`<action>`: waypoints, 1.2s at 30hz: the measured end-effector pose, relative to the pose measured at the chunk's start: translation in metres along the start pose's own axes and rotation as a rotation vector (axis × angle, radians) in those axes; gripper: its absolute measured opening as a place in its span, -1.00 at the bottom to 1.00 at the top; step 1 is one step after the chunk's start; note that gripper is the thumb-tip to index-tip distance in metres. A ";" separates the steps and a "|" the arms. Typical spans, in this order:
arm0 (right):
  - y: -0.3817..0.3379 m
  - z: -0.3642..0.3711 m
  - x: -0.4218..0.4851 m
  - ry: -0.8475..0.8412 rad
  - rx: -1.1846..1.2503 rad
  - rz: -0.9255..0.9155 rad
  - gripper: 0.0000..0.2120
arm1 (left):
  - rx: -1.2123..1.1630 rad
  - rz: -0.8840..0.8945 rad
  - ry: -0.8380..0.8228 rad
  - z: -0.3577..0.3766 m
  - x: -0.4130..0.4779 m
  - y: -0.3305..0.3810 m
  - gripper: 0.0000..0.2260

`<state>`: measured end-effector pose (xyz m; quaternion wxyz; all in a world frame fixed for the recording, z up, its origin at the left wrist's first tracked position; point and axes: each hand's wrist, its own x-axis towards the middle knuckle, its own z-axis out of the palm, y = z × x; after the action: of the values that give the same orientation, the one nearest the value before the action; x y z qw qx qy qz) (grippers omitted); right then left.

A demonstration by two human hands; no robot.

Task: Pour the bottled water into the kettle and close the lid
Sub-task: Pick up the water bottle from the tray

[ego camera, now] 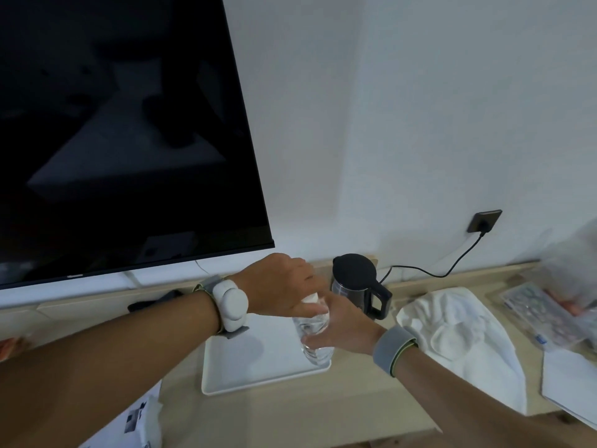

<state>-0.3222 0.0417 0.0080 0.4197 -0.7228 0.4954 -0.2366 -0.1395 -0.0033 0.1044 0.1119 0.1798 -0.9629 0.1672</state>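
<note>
A clear plastic water bottle (pixel 315 342) stands over the right part of a white tray (pixel 255 360). My right hand (pixel 347 326) is wrapped around the bottle's body. From above, my left hand (pixel 284 287) closes its fingers on the white cap (pixel 310 299). Just behind the hands a black electric kettle (pixel 357 279) sits on the wooden counter with its lid down and its handle (pixel 379 300) pointing right. A black cord (pixel 452 270) runs from the kettle to a wall socket (pixel 484 220).
A large dark TV screen (pixel 122 130) fills the upper left. A crumpled white cloth (pixel 462 341) lies right of the kettle. Packaged items (pixel 549 312) lie at the far right. Papers (pixel 139 421) rest at the counter's front left edge.
</note>
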 end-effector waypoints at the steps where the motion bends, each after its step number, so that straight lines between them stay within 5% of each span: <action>1: 0.000 0.001 0.001 0.001 0.002 -0.002 -0.42 | 0.021 0.007 0.006 0.000 0.002 -0.002 -0.56; 12: 0.006 0.006 0.001 0.193 0.005 0.092 -0.47 | 0.201 -0.163 -0.217 -0.001 0.020 0.007 -0.45; 19: 0.007 0.015 0.000 0.324 -0.006 0.108 -0.49 | 0.277 -0.167 -0.507 -0.012 0.022 0.021 -0.97; 24: 0.007 0.024 -0.003 0.388 0.013 0.101 -0.55 | 0.247 -0.267 -0.574 -0.005 0.023 0.035 -0.69; 28: 0.006 0.029 -0.001 0.417 0.032 0.091 -0.56 | 0.216 -0.428 -0.579 0.000 0.025 0.042 -0.90; 31: 0.003 0.035 0.002 0.439 0.034 0.081 -0.56 | 0.193 -0.670 -0.493 0.009 0.032 0.046 -0.45; 36: 0.000 0.041 0.008 0.439 0.038 0.094 -0.49 | 0.099 -0.873 -0.474 0.015 0.032 0.051 -0.39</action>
<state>-0.2877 0.0499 -0.0143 0.3260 -0.6222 0.6033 -0.3776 -0.1902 0.0262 0.0853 -0.0592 0.6042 -0.7877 0.1049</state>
